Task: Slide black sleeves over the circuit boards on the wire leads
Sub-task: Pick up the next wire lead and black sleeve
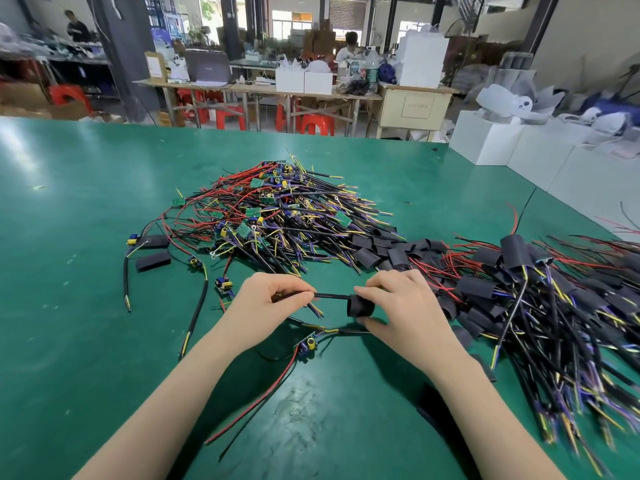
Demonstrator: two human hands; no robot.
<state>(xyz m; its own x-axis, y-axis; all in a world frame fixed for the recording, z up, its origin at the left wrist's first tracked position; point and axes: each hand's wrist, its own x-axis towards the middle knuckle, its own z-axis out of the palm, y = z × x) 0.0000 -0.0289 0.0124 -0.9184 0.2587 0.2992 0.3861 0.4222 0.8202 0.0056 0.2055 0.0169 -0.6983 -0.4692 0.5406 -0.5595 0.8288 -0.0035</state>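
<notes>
Pinching a black lead point(332, 296) at mid-frame, the left hand point(273, 299) holds it level, long axis running left to right; the right hand point(398, 303) grips a black sleeve point(361, 305) threaded on it, mouth facing left. Its circuit board point(306, 346) lies just below on the green table point(86, 202). No writing readable

Green worktable point(86, 202); wooden benches point(256, 90), red stools point(317, 123), bright windows point(291, 20) behind
</notes>
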